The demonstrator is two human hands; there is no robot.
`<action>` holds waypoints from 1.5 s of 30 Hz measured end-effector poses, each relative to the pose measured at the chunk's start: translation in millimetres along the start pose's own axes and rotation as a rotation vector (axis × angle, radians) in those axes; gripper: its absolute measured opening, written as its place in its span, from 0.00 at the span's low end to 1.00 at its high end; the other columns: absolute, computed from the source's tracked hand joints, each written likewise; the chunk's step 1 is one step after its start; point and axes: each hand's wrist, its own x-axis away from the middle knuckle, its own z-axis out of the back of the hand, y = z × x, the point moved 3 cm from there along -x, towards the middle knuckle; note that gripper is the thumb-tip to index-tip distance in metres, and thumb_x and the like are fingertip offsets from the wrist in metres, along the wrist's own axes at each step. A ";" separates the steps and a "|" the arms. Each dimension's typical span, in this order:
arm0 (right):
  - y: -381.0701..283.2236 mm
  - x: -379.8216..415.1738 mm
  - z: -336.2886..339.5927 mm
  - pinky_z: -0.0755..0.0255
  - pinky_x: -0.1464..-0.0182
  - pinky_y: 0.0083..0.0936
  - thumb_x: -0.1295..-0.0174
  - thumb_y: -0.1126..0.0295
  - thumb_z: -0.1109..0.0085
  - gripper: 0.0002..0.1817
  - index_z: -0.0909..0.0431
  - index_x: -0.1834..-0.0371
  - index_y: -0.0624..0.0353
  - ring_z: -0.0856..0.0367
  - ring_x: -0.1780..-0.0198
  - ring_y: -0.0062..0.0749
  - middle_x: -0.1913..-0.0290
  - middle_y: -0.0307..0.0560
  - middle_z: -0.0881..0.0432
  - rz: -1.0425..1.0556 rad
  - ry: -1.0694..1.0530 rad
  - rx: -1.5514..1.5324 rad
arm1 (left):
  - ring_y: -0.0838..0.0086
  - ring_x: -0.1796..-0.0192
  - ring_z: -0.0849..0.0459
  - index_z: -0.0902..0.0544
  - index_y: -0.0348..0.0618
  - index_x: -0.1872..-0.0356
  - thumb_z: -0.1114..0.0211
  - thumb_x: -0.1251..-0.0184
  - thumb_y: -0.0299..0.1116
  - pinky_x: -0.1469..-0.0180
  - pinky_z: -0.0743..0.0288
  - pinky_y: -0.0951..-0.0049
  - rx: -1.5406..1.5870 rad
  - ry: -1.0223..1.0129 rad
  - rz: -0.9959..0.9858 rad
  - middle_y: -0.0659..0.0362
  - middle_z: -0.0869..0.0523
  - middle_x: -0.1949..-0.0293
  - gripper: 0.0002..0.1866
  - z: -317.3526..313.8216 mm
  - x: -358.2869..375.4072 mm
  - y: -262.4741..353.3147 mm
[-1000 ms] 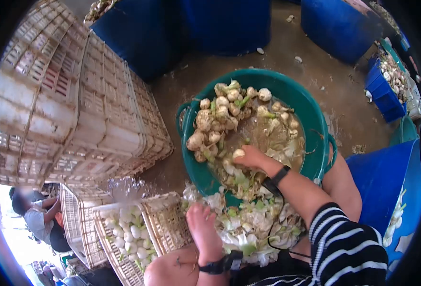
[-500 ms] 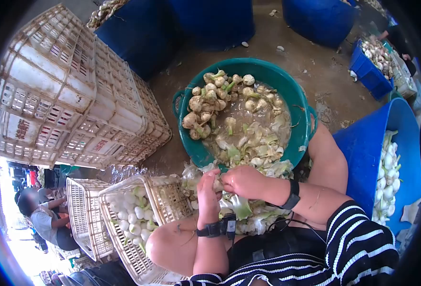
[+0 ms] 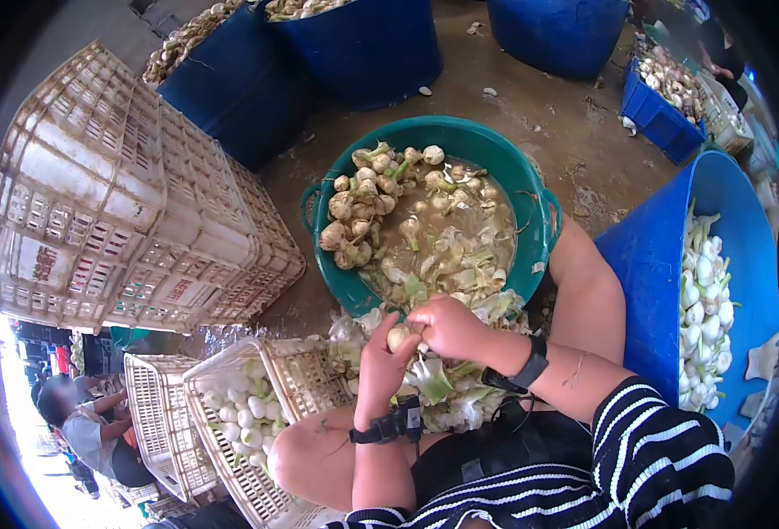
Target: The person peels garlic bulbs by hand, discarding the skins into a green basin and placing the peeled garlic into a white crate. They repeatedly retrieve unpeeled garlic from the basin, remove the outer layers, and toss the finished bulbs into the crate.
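Observation:
My left hand [image 3: 379,357] is closed round a pale garlic bulb [image 3: 397,337]. Pressed against its right side is my right hand [image 3: 449,328], fingers curled and pinching at the bulb; what lies under the fingertips is hidden. Just beyond both hands stands a green tub [image 3: 530,238] of murky water. Unpeeled garlic bulbs [image 3: 363,207] with short stalks are heaped at the tub's left, and loose wet skins [image 3: 464,260] float towards its near side. Below my hands, more peeled skins and green leaves [image 3: 433,379] pile up by my lap.
A white crate [image 3: 297,379] of clean white bulbs stands at my left knee. Stacked crates [image 3: 134,194] rise behind it. At right is a blue barrel [image 3: 645,273] with peeled bulbs. Blue tubs [image 3: 363,53] line the back. A person [image 3: 98,432] sits at far left.
The view has shifted, with the tub sitting slightly further left. My hands have turned so that the pale bulb shows between them, and my right fingers have curled in more.

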 end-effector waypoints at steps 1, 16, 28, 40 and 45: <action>12.7 -1.2 -2.4 0.37 0.73 0.31 0.48 0.71 0.41 0.07 0.24 0.78 0.62 0.31 0.79 0.32 0.79 0.47 0.25 -0.323 -0.152 -0.173 | 0.68 0.50 0.25 0.29 0.34 0.44 0.31 0.50 0.29 0.46 0.33 0.69 0.004 0.039 -0.128 0.48 0.22 0.52 0.29 -4.1 -0.3 -3.9; 7.8 20.4 -5.6 0.30 0.58 0.26 0.41 0.66 0.44 0.10 0.24 0.62 0.62 0.24 0.65 0.30 0.69 0.39 0.22 -0.489 -0.155 -0.835 | 0.66 0.51 0.21 0.27 0.35 0.51 0.48 0.34 0.27 0.48 0.26 0.67 1.160 0.316 -0.054 0.54 0.22 0.51 0.12 1.2 -10.3 -26.5; 7.5 -7.4 3.1 0.26 0.62 0.33 0.39 0.54 0.47 0.20 0.29 0.54 0.59 0.21 0.62 0.33 0.59 0.49 0.24 -0.779 -0.165 -0.719 | 0.80 0.67 0.25 0.27 0.40 0.56 0.48 0.33 0.48 0.66 0.28 0.80 0.994 0.432 0.148 0.60 0.21 0.65 0.19 3.4 -6.3 -32.5; 284.7 -27.5 -100.1 0.29 0.53 0.30 0.41 0.47 0.48 0.33 0.37 0.41 0.62 0.22 0.57 0.41 0.53 0.50 0.23 -1.142 0.135 -1.225 | 0.79 0.66 0.28 0.29 0.41 0.54 0.55 0.29 0.46 0.63 0.33 0.79 1.049 0.547 0.109 0.61 0.25 0.63 0.18 -0.2 -24.1 -35.3; 368.5 -37.3 -197.3 0.39 0.79 0.32 0.37 0.59 0.51 0.13 0.30 0.63 0.58 0.33 0.76 0.31 0.69 0.42 0.30 -1.654 0.295 -0.839 | 0.77 0.63 0.27 0.29 0.42 0.56 0.49 0.32 0.43 0.62 0.32 0.77 0.938 0.548 0.158 0.60 0.23 0.61 0.15 0.7 -45.5 -39.9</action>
